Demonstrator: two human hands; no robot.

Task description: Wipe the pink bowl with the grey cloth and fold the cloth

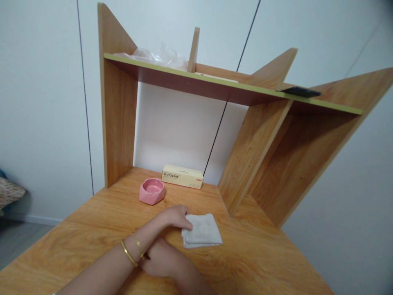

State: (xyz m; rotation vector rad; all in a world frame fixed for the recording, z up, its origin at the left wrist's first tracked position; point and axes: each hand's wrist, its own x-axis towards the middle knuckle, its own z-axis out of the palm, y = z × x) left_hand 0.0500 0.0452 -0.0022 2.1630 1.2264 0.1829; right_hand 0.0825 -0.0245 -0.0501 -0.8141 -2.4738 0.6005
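A folded light-grey cloth (204,229) lies on the wooden desk, its left edge pinched by my left hand (176,217) with the thumb on top. Gold bracelets circle that wrist. My right hand (161,258) crosses underneath the left forearm, pointing left, low over the desk. Its fingers are mostly hidden by the left wrist and look curled. A small dark bit and a sliver of red show beside them, too covered to name. Beyond my left hand stands a pink faceted ashtray-like bowl (152,191).
A pale yellow long box (182,176) with printed characters stands at the back of the desk (245,258). Wooden shelving (119,127) rises behind and to the right. Clear plastic (166,57) and a dark flat object (301,91) lie on the upper shelf.
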